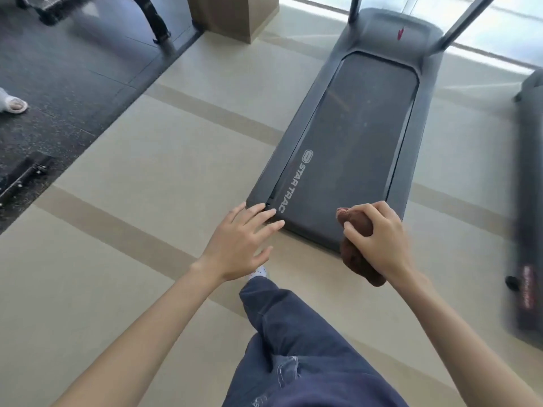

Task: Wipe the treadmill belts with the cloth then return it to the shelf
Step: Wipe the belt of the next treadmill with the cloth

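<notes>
A grey treadmill [296, 160] stretches away from me, its dark belt [361, 136] running down the middle. My right hand [379, 239] grips a bunched brown cloth [360, 257] just above the near right end of the belt. My left hand [241, 239] hovers with fingers spread and straight over the treadmill's near left corner, holding nothing. My leg in blue trousers [293, 342] steps toward the machine.
A second treadmill [529, 201] lies along the right edge, blurred. Black rubber gym flooring [67, 74] with equipment legs covers the upper left, where another person's foot [13, 102] shows. A wooden pillar base [232, 16] stands at the top. Beige tiled floor [132, 171] lies around me.
</notes>
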Demonstrator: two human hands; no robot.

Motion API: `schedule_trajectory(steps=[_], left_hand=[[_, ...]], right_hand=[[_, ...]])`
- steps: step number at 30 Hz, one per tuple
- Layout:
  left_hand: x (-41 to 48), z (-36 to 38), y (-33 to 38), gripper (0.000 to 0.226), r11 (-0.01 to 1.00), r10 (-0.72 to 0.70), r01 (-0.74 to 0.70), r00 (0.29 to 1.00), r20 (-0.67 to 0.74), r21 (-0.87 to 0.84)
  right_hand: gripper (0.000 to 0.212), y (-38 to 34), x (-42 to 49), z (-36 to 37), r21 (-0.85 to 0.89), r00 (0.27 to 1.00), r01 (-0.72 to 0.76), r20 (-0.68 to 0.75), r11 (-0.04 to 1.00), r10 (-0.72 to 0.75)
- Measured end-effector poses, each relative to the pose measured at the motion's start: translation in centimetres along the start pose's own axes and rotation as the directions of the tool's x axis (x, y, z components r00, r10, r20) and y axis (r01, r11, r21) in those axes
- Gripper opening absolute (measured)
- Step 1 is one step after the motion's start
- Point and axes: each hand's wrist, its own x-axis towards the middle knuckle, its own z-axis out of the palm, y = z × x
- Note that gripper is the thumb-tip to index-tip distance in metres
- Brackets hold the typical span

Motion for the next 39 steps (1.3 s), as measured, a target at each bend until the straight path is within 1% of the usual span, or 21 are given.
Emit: schedule_trajectory(steps=[5, 9, 15, 20, 27, 31, 35, 39], left_hand=[[5.2, 0.0, -5.2, 0.049, 0.993, 0.115, -0.115, 0.993, 0.011, 0.003], [10.1, -0.6, -9.6, 0.05, 0.981, 0.193, -0.194, 0.981, 0.029, 0.01], [17.0, -0.9, -15.6, 0.047, 0.962, 0.274, -0.274, 0.961, 0.021, -0.001], [21.0, -0.1, -19.1, 0.048, 0.922, 0.388, -0.388, 0.921, 0.03, -0.024], [26.3, 1.1, -25.5, 0.048, 0.836, 0.544, -0.541, 0.839, 0.009, -0.09], [29.3, 0.9, -31.0, 0.05, 0.764, 0.641, -0.638, 0.767, 0.001, -0.098], [32.2, -0.2, -36.8, 0.05, 0.721, 0.69, -0.681, 0.723, 0.033, -0.128], [34.2, -0.2, -41.5, 0.049, 0.623, 0.781, -0.767, 0.623, 0.055, -0.152]], right_hand=[[0.017, -0.6, 4.1, 1.8, 0.01, 0.993, -0.099, -0.067, 0.995, 0.1], [0.018, -1.9, 8.4, 3.2, 0.05, 0.972, -0.218, -0.074, 0.975, 0.222], [0.018, -3.6, 14.6, 4.8, 0.073, 0.954, -0.272, -0.113, 0.96, 0.278], [0.019, -4.4, 17.4, 5.5, 0.078, 0.911, -0.361, -0.183, 0.929, 0.369], [0.018, -7.4, 21.0, 8.6, 0.093, 0.827, -0.485, -0.275, 0.869, 0.491], [0.017, -10.9, 23.5, 11.7, 0.148, 0.752, -0.562, -0.319, 0.814, 0.577], [0.016, -15.2, 25.8, 14.6, 0.187, 0.666, -0.643, -0.344, 0.743, 0.662], [0.017, -18.7, 27.7, 17.1, 0.218, 0.581, -0.694, -0.395, 0.686, 0.712]])
